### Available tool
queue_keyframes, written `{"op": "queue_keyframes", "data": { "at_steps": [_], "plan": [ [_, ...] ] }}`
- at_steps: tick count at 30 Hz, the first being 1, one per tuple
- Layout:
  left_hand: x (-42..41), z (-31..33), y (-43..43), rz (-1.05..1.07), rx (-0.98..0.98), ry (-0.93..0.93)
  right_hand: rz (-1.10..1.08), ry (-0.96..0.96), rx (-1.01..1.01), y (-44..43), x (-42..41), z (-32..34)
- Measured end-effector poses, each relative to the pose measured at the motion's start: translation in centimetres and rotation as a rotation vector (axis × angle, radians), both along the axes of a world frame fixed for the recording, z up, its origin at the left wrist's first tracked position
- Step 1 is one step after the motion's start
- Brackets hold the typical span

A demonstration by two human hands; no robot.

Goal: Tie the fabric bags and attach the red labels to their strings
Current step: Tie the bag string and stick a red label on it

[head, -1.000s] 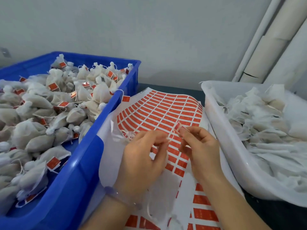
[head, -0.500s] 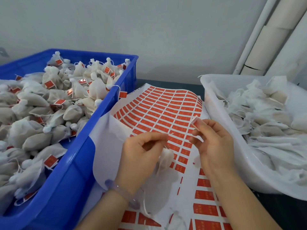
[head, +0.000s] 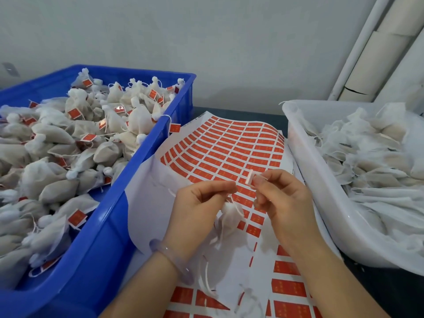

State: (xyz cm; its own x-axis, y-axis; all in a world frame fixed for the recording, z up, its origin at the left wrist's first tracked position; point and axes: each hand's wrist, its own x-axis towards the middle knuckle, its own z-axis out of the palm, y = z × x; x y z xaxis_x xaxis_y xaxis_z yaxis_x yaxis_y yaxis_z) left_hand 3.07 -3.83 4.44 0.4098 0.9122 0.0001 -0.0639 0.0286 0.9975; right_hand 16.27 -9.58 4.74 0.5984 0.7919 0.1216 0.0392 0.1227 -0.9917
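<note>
- My left hand (head: 202, 203) is curled, pinching the neck of a bag (head: 229, 216).
- My right hand (head: 284, 198) pinches a label (head: 250, 177) between thumb and forefinger, pale side toward me, just above the left fingertips.
- The bag hangs neck up, its long axis nearly vertical, over the label sheet (head: 229, 145).

Left hand (head: 199, 210) and right hand (head: 283, 200) close together, fingers curled in pinch grips

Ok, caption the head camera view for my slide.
Left hand holds a small white fabric bag while right hand pinches a peeled paper label above the red-and-white sticker sheet.
</note>
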Motion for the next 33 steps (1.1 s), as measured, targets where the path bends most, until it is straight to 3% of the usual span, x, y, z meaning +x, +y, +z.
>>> {"op": "queue_keyframes", "data": {
  "at_steps": [7, 10, 18, 23, 29, 33],
  "plan": [
    [0.0, -0.3, 0.2, 0.031, -0.007, 0.028, -0.021, 0.005, -0.018, 0.2, 0.2, -0.4],
    [0.2, -0.3, 0.2, 0.048, -0.033, 0.039, 0.087, 0.009, -0.038, 0.0, 0.5, -0.5],
    [0.0, -0.2, 0.2, 0.028, 0.091, 0.006, 0.293, -0.207, -0.101, -0.4, 0.1, 0.3],
    [0.1, -0.3, 0.0, -0.009, 0.166, 0.042, 0.293, -0.127, -0.114, -0.3, 0.2, 0.5],
    [-0.1, -0.1, 0.2, -0.021, 0.093, 0.019, 0.283, -0.074, -0.092, -0.3, 0.0, 0.6],
    [-0.3, 0.5, 0.3, -0.005, 0.032, -0.082, 0.422, -0.107, -0.089, -0.7, 0.0, 1.1]
  ]
}}
